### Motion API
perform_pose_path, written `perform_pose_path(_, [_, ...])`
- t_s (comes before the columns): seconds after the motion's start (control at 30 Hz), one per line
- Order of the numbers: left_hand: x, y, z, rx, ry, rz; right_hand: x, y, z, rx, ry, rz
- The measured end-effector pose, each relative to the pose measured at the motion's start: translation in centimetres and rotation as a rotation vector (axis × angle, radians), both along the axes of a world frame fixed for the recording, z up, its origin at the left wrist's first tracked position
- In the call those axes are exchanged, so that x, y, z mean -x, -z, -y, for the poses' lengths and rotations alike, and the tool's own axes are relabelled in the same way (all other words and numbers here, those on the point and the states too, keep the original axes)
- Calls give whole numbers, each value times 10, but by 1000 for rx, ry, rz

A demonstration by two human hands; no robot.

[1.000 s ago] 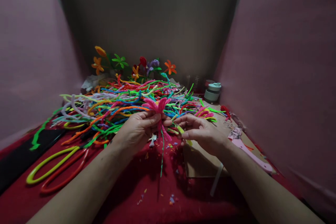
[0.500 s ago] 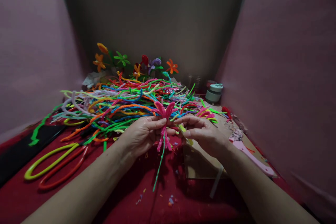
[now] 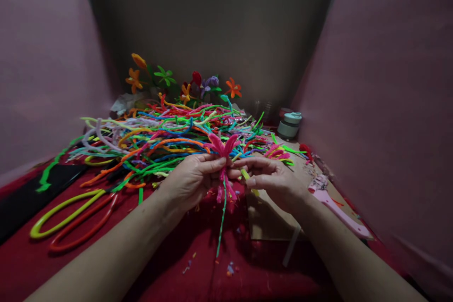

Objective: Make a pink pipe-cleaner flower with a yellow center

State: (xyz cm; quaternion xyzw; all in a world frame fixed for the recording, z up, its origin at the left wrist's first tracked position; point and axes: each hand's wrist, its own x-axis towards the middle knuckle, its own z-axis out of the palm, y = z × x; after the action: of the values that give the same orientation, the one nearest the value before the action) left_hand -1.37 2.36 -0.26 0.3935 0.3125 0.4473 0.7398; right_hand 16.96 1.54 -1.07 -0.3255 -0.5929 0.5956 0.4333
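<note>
A pink pipe-cleaner flower (image 3: 222,145) with a thin green stem (image 3: 222,222) stands upright at the centre. My left hand (image 3: 198,177) pinches it just below the petals, between thumb and fingers. Pink strands hang beneath that grip around the top of the stem. Close on the right, my right hand (image 3: 271,177) is closed on a short yellow-green piece (image 3: 245,174), held between thumb and fingers. Its fingertips are beside the flower; whether they touch it is unclear.
Behind the hands lies a pile of colourful pipe cleaners (image 3: 170,144), with finished flowers (image 3: 134,80) farther back. Scissors with yellow and red handles (image 3: 81,236) lie left. At right are cardboard (image 3: 269,224), a pink-handled brush (image 3: 339,210) and a lidded jar (image 3: 289,126).
The flower's stem end has swung slightly to the right, and its pink strands have shifted with it. Both hands keep their holds.
</note>
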Motion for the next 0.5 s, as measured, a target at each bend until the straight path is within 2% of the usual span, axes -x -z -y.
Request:
perform_pose_path(0.2, [4, 0, -3, -77, -30, -39, -1, 0, -1, -6, 5, -14])
perform_pose_path(0.37, [8, -5, -5, -36, -196, -127, -2, 3, -3, 6, 10, -42])
perform_pose_path(0.43, [8, -6, -4, -11, -166, -114, -2, 3, -3, -1, 6, -46])
perform_pose_path(0.5, [7, -7, -2, 19, -56, -70, -2, 3, -3, -10, 0, -40])
